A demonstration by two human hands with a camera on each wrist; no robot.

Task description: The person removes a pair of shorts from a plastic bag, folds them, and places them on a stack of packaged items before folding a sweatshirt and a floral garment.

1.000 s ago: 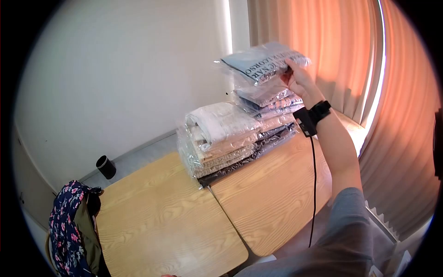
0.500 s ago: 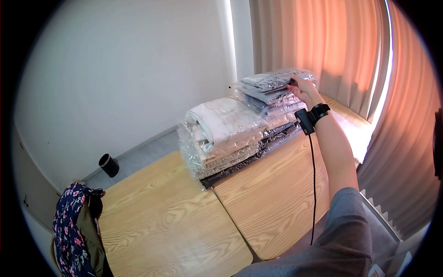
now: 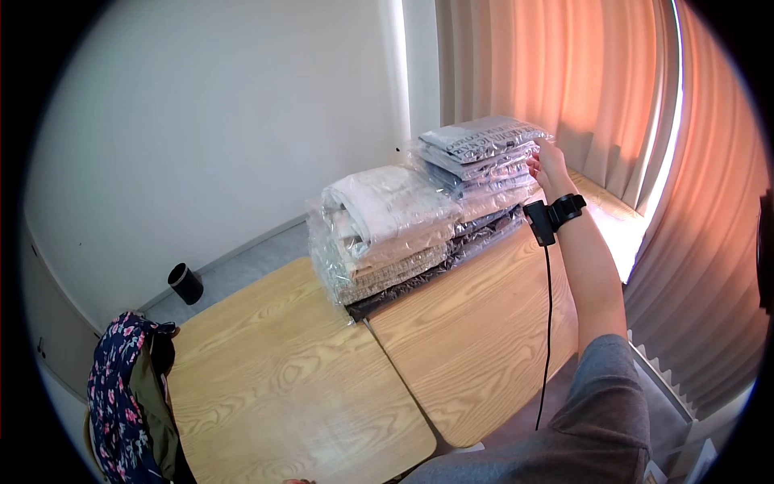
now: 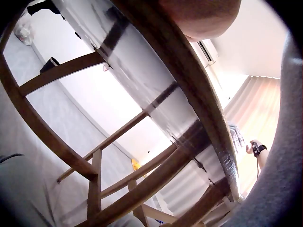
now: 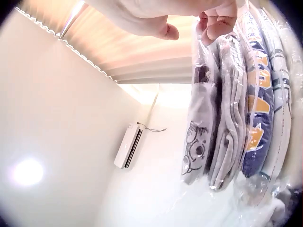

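My right hand (image 3: 550, 164) is at the right end of a stack of folded clothes in clear plastic bags. In the right wrist view, its thumb stands apart from its bent fingers (image 5: 220, 26), which are at the edge of the bagged garments. On top lies a grey garment with black lettering (image 3: 482, 139). Beneath it are a bagged grey garment (image 5: 232, 109) and a navy one with orange patches (image 5: 258, 94). Of my left hand (image 4: 203, 19), only a part shows, by the table's edge; its fingers are hidden.
Left of that stack stands a second pile of bagged clothes, a white garment (image 3: 387, 206) on top. Both piles sit on two wooden tables (image 3: 290, 371) pushed together. A floral backpack (image 3: 121, 395) is at the left, a black bin (image 3: 185, 284) beyond. Curtains (image 3: 556, 73) hang at the right.
The grey garment with lettering came down from above the right stack onto its top. My right hand then drew back to the right, off its top, to the stack's edge.
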